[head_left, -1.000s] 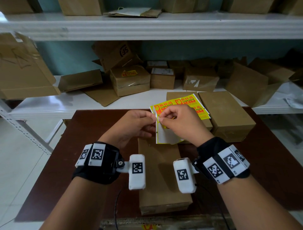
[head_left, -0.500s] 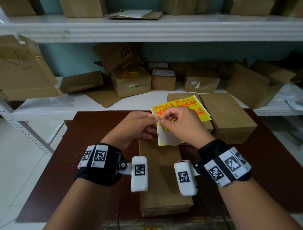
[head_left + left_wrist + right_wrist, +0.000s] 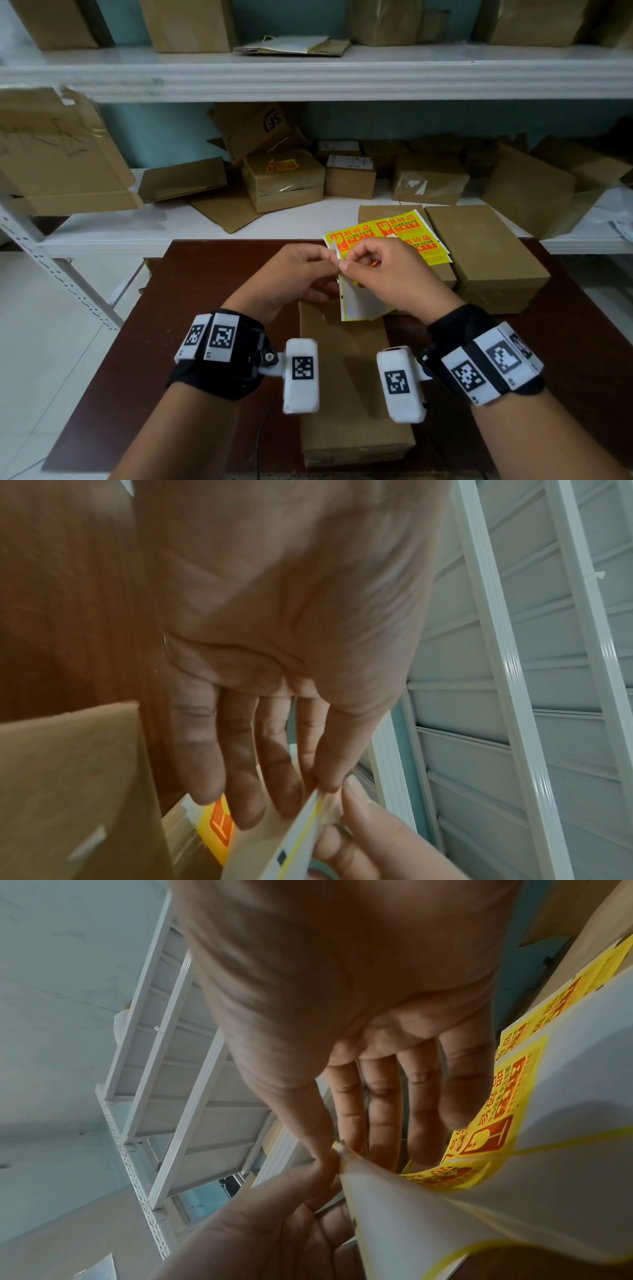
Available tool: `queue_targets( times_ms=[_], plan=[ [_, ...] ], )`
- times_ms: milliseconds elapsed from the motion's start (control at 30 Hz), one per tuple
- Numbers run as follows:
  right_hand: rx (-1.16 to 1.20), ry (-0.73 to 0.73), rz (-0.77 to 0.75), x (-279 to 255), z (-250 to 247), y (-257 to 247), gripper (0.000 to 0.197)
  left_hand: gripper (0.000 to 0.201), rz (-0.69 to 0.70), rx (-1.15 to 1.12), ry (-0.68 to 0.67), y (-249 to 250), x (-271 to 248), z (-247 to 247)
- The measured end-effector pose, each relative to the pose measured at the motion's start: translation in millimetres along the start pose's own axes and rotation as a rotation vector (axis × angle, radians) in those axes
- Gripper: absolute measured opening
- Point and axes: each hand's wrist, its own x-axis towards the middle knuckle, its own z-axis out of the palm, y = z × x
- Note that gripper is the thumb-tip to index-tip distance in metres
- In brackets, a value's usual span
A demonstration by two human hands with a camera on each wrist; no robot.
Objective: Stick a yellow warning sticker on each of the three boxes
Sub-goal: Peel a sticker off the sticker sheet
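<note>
Both hands, left (image 3: 291, 274) and right (image 3: 394, 274), pinch the sticker sheet's (image 3: 363, 301) corner above the near box (image 3: 346, 425)

sticker sheet (image 3: 407, 236): yellow w/ red print | boxes (image 3: 479, 246): brown | table (image 3: 205, 291): dk brown

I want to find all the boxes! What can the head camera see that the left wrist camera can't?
Only the head view shows the three boxes on the brown table, the printed yellow face of the sticker sheet, and shelves of cartons. Only the left wrist view shows the left hand's palm and the white racking from below. Both show the left hand and right hand pinching the sheet's corner, and part of a box.
</note>
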Motion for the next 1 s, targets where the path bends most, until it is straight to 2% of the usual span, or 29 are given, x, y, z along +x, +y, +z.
queue_targets(
  times_ms=[367,733,1000],
  plan=[
    [0.070,-0.008,0.046,2.9,-2.5,3.1,0.014,0.004,0.020,0.019,-0.048,-2.6,-1.2,-2.4],
    [0.053,0.000,0.057,1.6,-0.1,1.7,0.009,0.009,-0.001,-0.019,-0.008,0.5,2.1,3.2],
    [0.108,-0.031,0.146,-2.7,-2.5,-2.2,0.012,0.010,-0.013,0.027,-0.004,-1.8,4.4,5.1]
  ],
)
